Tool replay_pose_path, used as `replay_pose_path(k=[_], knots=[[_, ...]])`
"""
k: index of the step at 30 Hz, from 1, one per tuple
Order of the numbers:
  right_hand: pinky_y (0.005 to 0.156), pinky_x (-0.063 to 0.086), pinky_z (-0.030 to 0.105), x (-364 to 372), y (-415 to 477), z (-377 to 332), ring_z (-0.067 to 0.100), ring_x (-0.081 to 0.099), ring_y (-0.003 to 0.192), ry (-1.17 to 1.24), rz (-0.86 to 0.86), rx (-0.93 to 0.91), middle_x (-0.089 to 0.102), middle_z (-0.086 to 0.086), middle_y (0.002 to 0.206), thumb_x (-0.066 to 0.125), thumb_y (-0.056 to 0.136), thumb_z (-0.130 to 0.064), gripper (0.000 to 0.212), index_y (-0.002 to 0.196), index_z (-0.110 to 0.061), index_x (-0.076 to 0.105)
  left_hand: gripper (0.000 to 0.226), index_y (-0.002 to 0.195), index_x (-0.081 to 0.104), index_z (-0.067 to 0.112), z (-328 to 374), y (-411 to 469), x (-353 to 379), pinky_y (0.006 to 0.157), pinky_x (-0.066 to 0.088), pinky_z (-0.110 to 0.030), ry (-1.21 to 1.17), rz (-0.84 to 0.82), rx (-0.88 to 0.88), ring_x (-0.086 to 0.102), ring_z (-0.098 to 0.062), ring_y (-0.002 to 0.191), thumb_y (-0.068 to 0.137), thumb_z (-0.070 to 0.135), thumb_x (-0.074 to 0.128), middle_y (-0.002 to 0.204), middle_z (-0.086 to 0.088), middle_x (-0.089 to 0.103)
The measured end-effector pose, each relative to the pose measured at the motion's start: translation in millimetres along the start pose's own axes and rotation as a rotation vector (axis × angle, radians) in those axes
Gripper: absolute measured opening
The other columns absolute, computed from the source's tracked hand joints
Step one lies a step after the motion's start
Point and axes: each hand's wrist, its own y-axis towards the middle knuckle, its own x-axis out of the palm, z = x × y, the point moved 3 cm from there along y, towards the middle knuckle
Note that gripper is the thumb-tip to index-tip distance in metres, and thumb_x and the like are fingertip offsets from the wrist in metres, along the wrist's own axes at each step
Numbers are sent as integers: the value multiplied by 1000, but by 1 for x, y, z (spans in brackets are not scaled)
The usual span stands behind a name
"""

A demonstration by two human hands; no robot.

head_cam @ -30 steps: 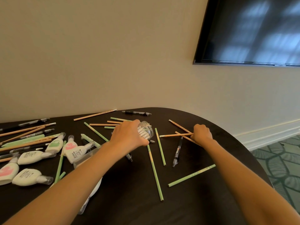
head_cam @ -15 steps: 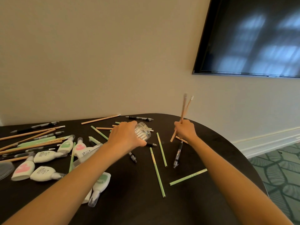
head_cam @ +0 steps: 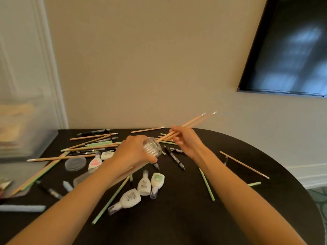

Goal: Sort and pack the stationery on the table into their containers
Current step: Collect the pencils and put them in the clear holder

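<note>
Dark round-ended table, viewed from above, with scattered stationery.

- Left hand: fingers curled around a clear jar, gripping it just above the table near the centre, tilted over on its side.
- Right hand: fingertips pinch two wooden pencils together. The pencils slant, with the metal-capped ends up and to the right and the lower ends down at the jar's upper edge. Whether these ends are inside the jar cannot be told.
- Correction-tape dispensers: three white ones lie in a loose cluster on the near side of the jar, between the two forearms. Two more lie to the left, partly hidden by the left wrist.
- Round clear lid: flat on the table, left of the left forearm.
- Green pencils: one passes under the left forearm, another lies beside the right forearm.
- Black pens: a few lie just below the right hand.
- Loose wooden pencil: lies alone towards the right edge, well apart from the rest.
- Mixed heap of pencils and pens: spread over the far left of the table, with wooden, green and black pieces crossing one another.
- Clear plastic bin: at the left edge, blurred, contents unreadable.
- Dark screen: mounted on the wall, upper right.
</note>
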Motion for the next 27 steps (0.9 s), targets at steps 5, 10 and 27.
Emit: replay_pose_path(k=[5, 10, 27], knots=[[43, 36, 14, 61, -17, 19, 3, 45, 39, -113, -142, 2, 51, 6, 62, 52, 92, -6, 19, 74, -2, 57, 60, 118, 54, 22, -27, -23, -13, 73, 39, -26, -67, 4, 6, 52, -13, 91, 67, 46, 75, 112, 2, 61], [46, 37, 14, 91, -30, 20, 5, 46, 54, -338, -163, -35, 56, 1, 67, 59, 89, -10, 13, 76, -8, 61, 70, 130, 48, 19, -49, -40, -20, 80, 41, -27, -135, 35, -13, 54, -17, 104, 70, 46, 74, 123, -2, 57], [77, 51, 21, 49, -39, 19, 16, 66, 88, -334, 43, -30, 71, 8, 84, 42, 95, -17, 27, 103, -4, 64, 66, 127, 50, 19, -28, -35, -9, 80, 42, -27, -115, 46, -24, 53, -18, 106, 72, 44, 74, 120, -2, 58]])
